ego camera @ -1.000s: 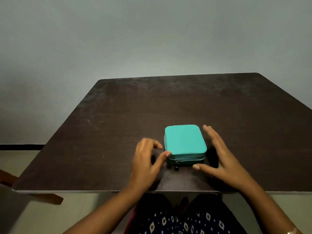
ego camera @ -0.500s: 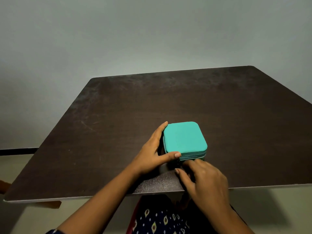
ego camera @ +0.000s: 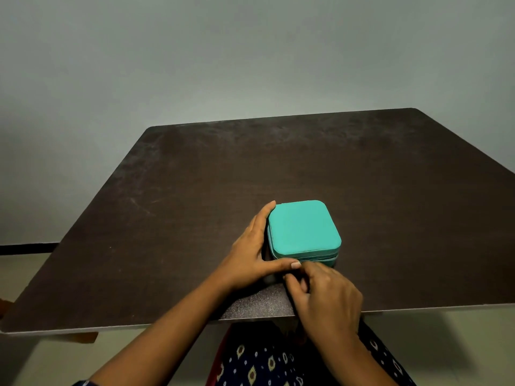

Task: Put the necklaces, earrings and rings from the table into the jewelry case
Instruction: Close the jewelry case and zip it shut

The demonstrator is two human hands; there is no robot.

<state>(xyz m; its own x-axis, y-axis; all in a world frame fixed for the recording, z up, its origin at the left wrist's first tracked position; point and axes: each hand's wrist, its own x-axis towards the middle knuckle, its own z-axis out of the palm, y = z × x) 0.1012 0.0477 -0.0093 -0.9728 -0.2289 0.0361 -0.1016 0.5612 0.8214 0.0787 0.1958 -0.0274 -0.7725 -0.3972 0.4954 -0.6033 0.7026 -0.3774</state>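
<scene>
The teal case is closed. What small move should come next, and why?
Probably the right hand should pull the zipper along the jewelry case: it is shut, the fingers curl at its front seam, and the left hand braces its side.

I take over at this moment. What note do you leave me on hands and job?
Left hand: straight fingers brace the left side of the jewelry case, thumb along its front.
Right hand: fingers curled at its front edge; what they pinch is hidden.
Case: closed, on the table near the front edge.
Done or left: no jewelry in view; whether it is inside, I cannot tell.
</scene>
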